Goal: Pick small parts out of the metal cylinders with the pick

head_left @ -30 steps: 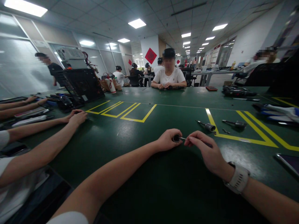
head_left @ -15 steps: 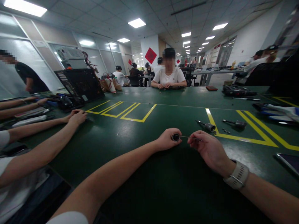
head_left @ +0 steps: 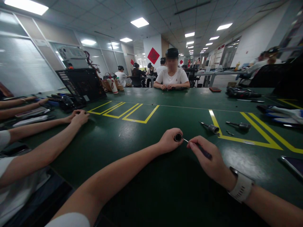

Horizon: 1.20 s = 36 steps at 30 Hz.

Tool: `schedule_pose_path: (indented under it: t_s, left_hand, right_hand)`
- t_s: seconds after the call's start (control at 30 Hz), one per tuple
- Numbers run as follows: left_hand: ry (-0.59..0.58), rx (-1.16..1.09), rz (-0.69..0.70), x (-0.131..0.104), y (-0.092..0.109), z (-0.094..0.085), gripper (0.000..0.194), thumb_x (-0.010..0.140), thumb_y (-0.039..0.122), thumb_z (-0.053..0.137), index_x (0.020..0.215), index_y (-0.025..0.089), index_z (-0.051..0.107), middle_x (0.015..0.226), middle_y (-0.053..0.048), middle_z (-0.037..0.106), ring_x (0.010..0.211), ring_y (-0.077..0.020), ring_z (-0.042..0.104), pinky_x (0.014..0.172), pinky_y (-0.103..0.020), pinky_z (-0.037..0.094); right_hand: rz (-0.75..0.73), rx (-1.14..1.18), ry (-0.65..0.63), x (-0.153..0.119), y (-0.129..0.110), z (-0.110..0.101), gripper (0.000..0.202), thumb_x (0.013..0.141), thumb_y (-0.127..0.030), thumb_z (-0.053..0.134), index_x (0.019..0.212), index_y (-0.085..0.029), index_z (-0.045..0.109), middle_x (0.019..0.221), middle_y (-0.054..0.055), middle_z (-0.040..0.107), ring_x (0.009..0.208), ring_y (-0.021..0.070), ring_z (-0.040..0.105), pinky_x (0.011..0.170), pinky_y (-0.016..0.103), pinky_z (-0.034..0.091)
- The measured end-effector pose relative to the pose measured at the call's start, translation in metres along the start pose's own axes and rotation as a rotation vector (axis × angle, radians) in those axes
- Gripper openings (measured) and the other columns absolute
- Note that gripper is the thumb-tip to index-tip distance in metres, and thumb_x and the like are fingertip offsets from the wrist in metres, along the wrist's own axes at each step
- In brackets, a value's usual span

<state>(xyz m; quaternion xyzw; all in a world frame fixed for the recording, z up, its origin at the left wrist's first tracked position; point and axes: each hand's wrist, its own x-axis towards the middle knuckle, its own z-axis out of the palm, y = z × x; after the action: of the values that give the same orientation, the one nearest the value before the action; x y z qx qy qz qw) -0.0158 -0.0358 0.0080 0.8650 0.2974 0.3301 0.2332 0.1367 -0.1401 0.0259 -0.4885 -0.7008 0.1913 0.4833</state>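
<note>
The right hand (head_left: pixel 217 164) now tilts the thin tool (head_left: pixel 205 153) more steeply than half a second ago, exposing its dark handle along the palm.

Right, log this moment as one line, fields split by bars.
left hand: grips cylinder | right hand: holds screwdriver, tip at cylinder's mouth | table: yellow tape

No wording, brand or number is legible. The red diamond sign (head_left: pixel 153 55) on the white pillar (head_left: pixel 151 43) bears a dark figure; its strokes cannot be resolved. A smaller red diamond (head_left: pixel 132 62) to its left is likewise unreadable. On the surface (head_left: pixel 142 176), a small white label (head_left: pixel 249 142) sits on the yellow tape (head_left: pixel 267 145) at right; print indistinct. The pale label (head_left: pixel 86 99) on the black case (head_left: pixel 85 83) and the chest emblem (head_left: pixel 176 79) on the white shirt (head_left: pixel 164 77) opposite are too small to read.
</note>
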Motion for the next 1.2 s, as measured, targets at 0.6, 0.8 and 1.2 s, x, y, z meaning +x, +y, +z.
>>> schedule_pose_path:
  t_s: [0.6,0.8,1.2]
  left_hand:
    - [-0.06,0.032,0.006,-0.001,0.001,0.0,0.005,0.067,0.013,0.057,0.068,0.015,0.052,0.063,0.004,0.048,0.059,-0.0088,0.046,0.055,-0.02,0.034]
    - [-0.132,0.179,0.089,-0.001,0.004,-0.002,0.004,0.071,0.015,0.058,0.072,0.015,0.054,0.07,0.002,0.055,0.066,-0.0111,0.051,0.066,-0.024,0.039]
    - [-0.18,0.331,0.124,-0.001,0.004,-0.004,0.005,0.075,0.015,0.055,0.079,0.016,0.055,0.077,0.001,0.059,0.075,-0.0127,0.056,0.075,-0.027,0.038]
  right_hand:
    - [0.024,0.084,-0.065,0.003,0.003,-0.002,0.017,0.087,-0.029,0.048,0.079,-0.019,0.058,0.078,0.005,0.061,0.074,0.0188,0.056,0.067,0.034,0.043]
    - [-0.072,-0.112,-0.116,0.004,-0.004,-0.003,0.018,0.088,-0.025,0.044,0.077,-0.019,0.057,0.074,0.004,0.058,0.069,0.018,0.054,0.063,0.033,0.041]
    - [0.127,0.182,-0.089,0.007,0.004,-0.006,0.022,0.083,-0.031,0.048,0.068,-0.02,0.058,0.069,0.002,0.059,0.069,0.0186,0.056,0.065,0.034,0.042]
